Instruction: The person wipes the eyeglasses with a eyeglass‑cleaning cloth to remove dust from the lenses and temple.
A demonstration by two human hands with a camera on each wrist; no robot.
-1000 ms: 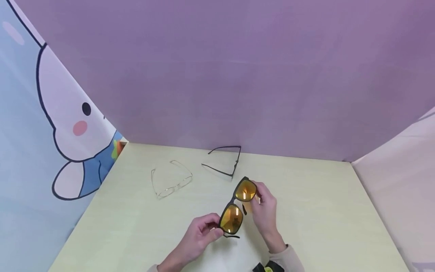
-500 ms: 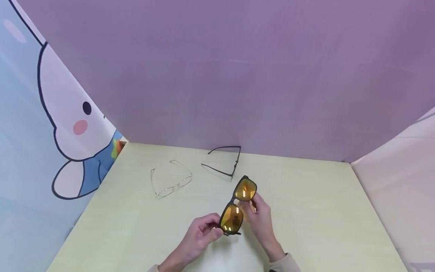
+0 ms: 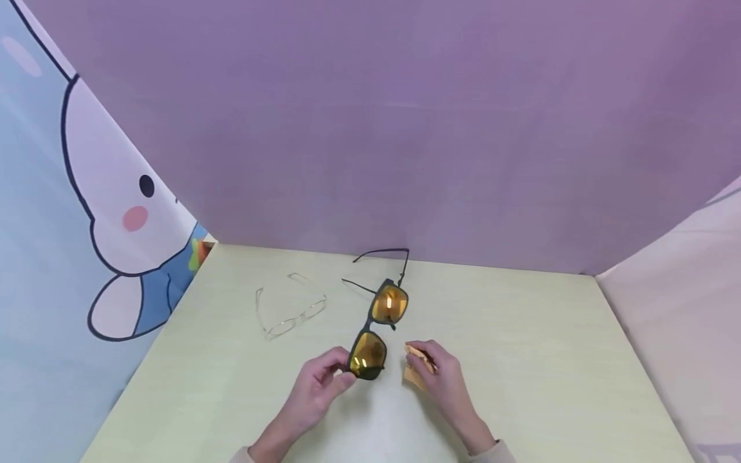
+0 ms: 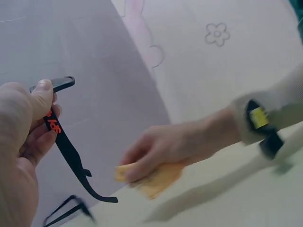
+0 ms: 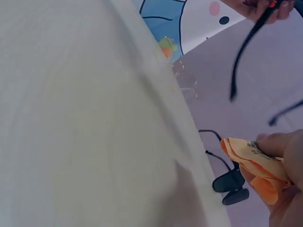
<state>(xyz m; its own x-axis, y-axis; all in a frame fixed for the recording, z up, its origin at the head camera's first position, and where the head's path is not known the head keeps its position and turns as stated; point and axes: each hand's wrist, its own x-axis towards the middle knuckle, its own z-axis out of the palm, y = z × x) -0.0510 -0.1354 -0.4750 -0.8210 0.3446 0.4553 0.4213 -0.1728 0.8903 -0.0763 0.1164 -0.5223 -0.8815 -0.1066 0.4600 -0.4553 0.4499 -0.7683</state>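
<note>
Black sunglasses (image 3: pixel 369 352) with orange mirrored lenses are held up over the table by my left hand (image 3: pixel 311 391), thumb and fingers pinching the lower end of the frame. Their black temple (image 4: pixel 71 153), with red lettering near the hinge, hangs down in the left wrist view. My right hand (image 3: pixel 450 386) is to the right, apart from the sunglasses. It pinches a folded orange cleaning cloth (image 5: pixel 253 158), whose dark print shows beside the thumb in the right wrist view.
Thin, pale-framed glasses (image 3: pixel 301 317) lie on the light table (image 3: pixel 550 360) at the left, temples unfolded. Black-framed glasses (image 3: pixel 382 250) lie near the back edge, partly behind the sunglasses. A purple backdrop (image 3: pixel 405 128) rises behind the table. Side curtains hang left and right.
My right hand with the cloth has come away from behind the upper lens. My left hand has carried the sunglasses left and a little farther from me, now overlapping the black-framed glasses.
</note>
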